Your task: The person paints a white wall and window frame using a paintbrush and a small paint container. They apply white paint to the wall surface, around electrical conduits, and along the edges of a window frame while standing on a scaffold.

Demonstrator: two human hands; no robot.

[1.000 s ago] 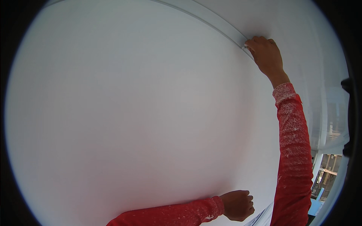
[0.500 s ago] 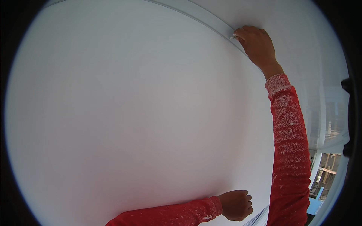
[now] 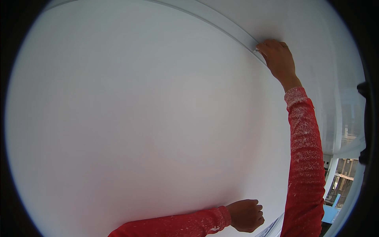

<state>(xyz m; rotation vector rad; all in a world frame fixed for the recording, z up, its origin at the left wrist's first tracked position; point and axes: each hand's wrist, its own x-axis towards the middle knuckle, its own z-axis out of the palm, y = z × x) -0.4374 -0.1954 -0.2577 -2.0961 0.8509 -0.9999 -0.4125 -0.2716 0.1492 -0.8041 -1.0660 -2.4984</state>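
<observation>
My right hand point(image 3: 279, 59) reaches up high, its fingers pinched on a small pale piece with a thin edge, which is too small to name. That piece touches the narrow grooved trim strip point(image 3: 233, 29) curving along the edge of a large white panel point(image 3: 158, 110). Low in the view, my left hand point(image 3: 245, 215) is curled into a fist in front of the panel. Whatever its fingers may hold is hidden. Both forearms wear red sleeves, and the right sleeve point(image 3: 306, 142) is thickly speckled with white dust.
Beyond the strip, a glossy white surface point(image 3: 323, 67) runs down the right side. At the lower right is an opening with wooden framing point(image 3: 345, 173) and a light blue object point(image 3: 331, 213). Dark-striped material point(image 3: 270, 229) shows below my left hand.
My right hand has slid along the trim strip, to the right and downward, still pinching the small pale piece. My left hand has stayed nearly in place.
</observation>
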